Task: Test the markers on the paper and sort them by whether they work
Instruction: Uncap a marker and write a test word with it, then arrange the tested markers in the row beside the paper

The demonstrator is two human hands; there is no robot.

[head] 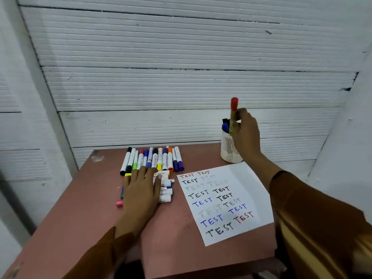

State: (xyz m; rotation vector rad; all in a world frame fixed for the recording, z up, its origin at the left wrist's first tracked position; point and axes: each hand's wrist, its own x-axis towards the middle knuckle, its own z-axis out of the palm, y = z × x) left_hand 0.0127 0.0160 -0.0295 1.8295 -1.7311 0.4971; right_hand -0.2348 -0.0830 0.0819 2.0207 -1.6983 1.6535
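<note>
Marker sorting on a reddish counter [84,214], with one marker held at the cup.

The white paper [247,178] lies at the counter's right, covered in rows of "TEST" in red, black, blue and faint grey. Left of it, at the far edge, a row of capped markers [153,159] lies side by side. Nearer, a second small pile of markers [166,190] lies crosswise under the left hand [141,190], which rests flat on them with fingers [150,174] straight and slightly spread. A white mesh cup [228,151] behind the paper holds dark-capped markers. Above it, the right hand [246,133] pinches a red-capped marker [233,115] upright, its lower end at the cup's mouth.
</note>
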